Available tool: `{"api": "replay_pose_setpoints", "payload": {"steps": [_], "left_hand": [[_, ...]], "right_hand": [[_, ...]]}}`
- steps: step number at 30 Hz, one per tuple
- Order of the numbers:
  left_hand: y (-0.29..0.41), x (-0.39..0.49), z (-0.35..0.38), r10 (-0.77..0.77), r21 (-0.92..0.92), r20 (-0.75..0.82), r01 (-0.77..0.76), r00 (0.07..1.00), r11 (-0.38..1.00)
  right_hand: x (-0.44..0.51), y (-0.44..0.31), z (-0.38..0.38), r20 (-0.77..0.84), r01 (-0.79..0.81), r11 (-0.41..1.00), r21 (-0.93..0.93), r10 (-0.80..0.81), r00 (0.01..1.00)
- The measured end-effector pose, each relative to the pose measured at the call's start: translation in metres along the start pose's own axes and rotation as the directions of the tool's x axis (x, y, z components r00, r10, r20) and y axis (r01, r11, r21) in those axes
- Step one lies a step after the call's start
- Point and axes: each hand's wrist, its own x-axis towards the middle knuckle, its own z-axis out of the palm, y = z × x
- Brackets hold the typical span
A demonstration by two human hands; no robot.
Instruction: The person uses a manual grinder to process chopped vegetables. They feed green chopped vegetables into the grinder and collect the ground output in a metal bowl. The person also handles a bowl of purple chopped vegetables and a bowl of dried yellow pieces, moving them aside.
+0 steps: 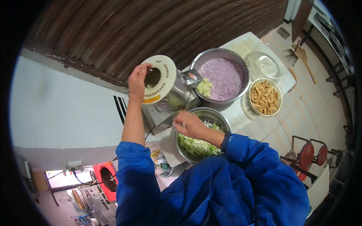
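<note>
My left hand [137, 82] lies on the round cream top plate [169, 66] of a steel electric vegetable cutter, its fingertips at the dark feed opening [153, 77]. What those fingers hold, if anything, is hidden. Blurred by motion, my right hand [191, 124] is curled above a steel bowl [227, 124] of chopped green and white vegetable [198, 145], beside the cutter's base. A whitish bit shows at its fingers. The cutter's metal chute [193, 78] overhangs a large steel basin [245, 62]. In it, chopped pale green bits [204, 87] lie on a fine purple mixture [224, 76].
A bowl of brown fried-looking pieces [265, 97] stands near the white table's [240, 41] right edge, below a clear plastic container [267, 63]. Dark corrugated panelling [135, 31] rises behind the cutter. Red-seated stools [306, 154] and a broom [305, 56] are on the tiled floor.
</note>
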Motion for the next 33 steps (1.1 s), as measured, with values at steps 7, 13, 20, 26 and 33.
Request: {"api": "replay_pose_setpoints", "payload": {"steps": [7,13,20,26,33], "left_hand": [[0.023,-0.012,0.002,0.218,0.579,0.383,-0.417,0.898,0.701],[0.022,-0.011,0.007,0.082,0.724,0.478,-0.445,0.875,0.528],[0.01,-0.005,0.011,0.114,0.72,0.384,-0.375,0.916,0.585],[0.013,-0.004,0.013,0.113,0.715,0.387,-0.375,0.915,0.591],[0.014,-0.003,0.013,0.094,0.72,0.386,-0.364,0.917,0.591]], "right_hand": [[-0.141,0.091,0.011,0.336,-0.257,0.88,-0.399,0.401,0.852],[-0.118,0.101,-0.038,-0.133,-0.497,0.855,-0.149,0.48,0.867],[-0.041,0.13,-0.054,-0.337,-0.366,0.928,-0.064,0.325,0.884],[0.013,0.214,-0.02,0.063,-0.445,0.889,-0.107,0.453,0.889],[0.05,0.281,-0.016,-0.29,-0.31,0.947,-0.081,0.275,0.917]]}}
